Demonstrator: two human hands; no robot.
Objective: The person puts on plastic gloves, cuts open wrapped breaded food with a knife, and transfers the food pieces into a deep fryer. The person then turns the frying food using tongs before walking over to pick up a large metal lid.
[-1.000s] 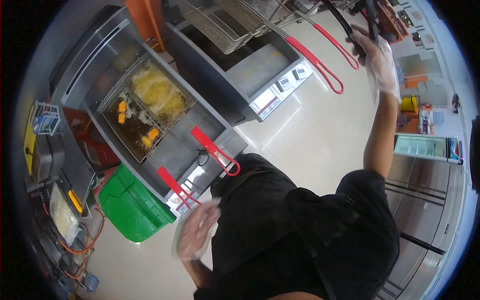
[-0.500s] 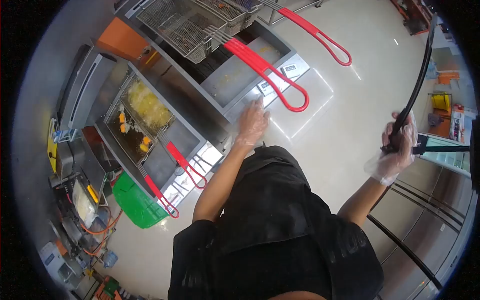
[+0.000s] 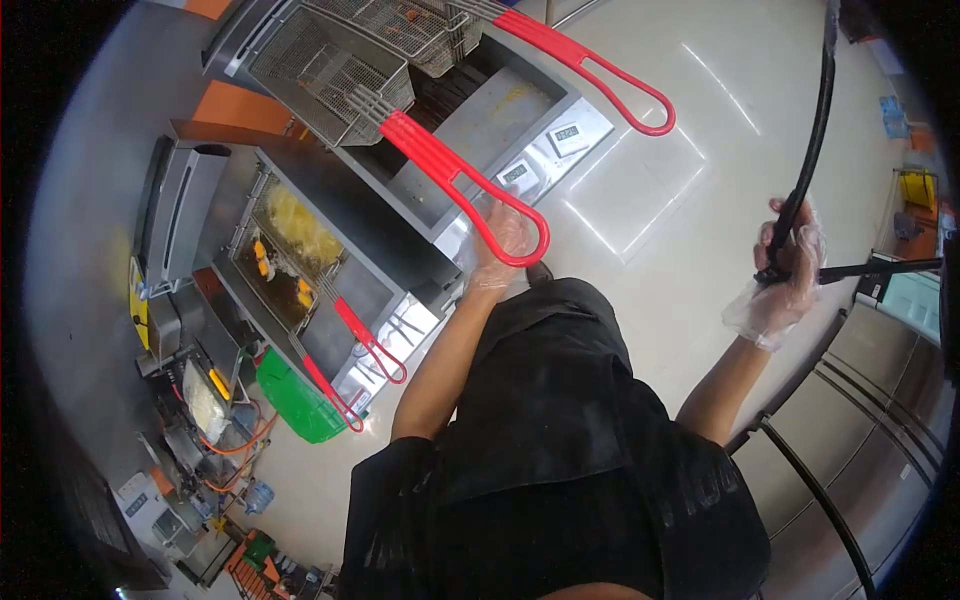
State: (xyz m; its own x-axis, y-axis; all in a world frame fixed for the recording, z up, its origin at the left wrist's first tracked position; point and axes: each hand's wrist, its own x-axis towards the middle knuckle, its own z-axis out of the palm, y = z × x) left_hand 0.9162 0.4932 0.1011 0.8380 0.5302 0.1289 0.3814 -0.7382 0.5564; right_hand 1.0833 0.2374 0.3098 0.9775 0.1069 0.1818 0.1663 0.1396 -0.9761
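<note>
My left hand (image 3: 512, 228), in a clear plastic glove, reaches to the front panel of the upper fryer, its fingers by a white digital timer (image 3: 516, 176). A red basket handle (image 3: 430, 160) crosses in front of the hand and partly hides it; the fingers look extended and hold nothing I can see. A second timer (image 3: 567, 139) sits farther right on the panel. Held out at the right, my gloved right hand (image 3: 790, 275) is closed around black tongs (image 3: 818, 130), whose two long arms spread apart, one upward and one to the right.
Wire baskets (image 3: 330, 75) rest over the upper fryer. In the lower fryer (image 3: 375, 290), orange pieces (image 3: 262, 258) float beside bubbling yellow oil, with two red handles jutting out. A green bin (image 3: 300, 400) stands below it. Black-barred steel cabinets (image 3: 860, 400) are at right.
The view has shifted, so the upper fryer sits farther left and the left hand now lies behind the red handle. The left hand stays near the timer; the right hand still holds the tongs.
</note>
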